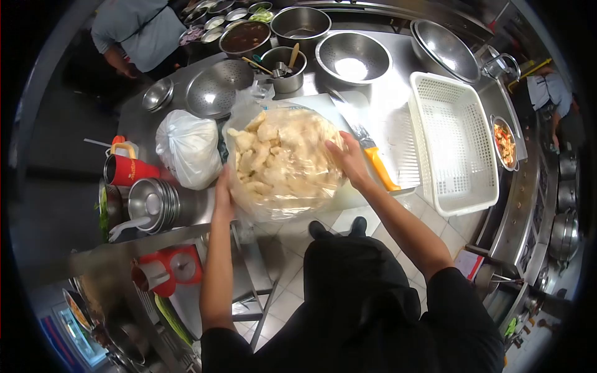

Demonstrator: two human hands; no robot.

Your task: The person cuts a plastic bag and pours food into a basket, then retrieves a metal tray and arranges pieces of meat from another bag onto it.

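Note:
Between my hands is a large clear plastic bag [283, 161] full of pale yellow, lumpy pieces whose kind I cannot make out. My left hand [224, 193] grips its left side, the fingers partly hidden by the plastic. On the right side my right hand [346, 160] presses, thumb on top. Beneath the bag a white cutting board [354, 102] shows in part. A knife [367, 143] with a yellow handle lies just right of my right hand. A knotted white plastic bag [188, 149] sits left of my left hand.
A white perforated basket [457, 143] stands at the right. Steel bowls [353, 57], a colander [217, 87] and a pot of brown liquid [245, 38] line the back. Stacked bowls [152, 205] and a red cup [127, 169] are left. One person [140, 34] stands back left, another [550, 93] far right.

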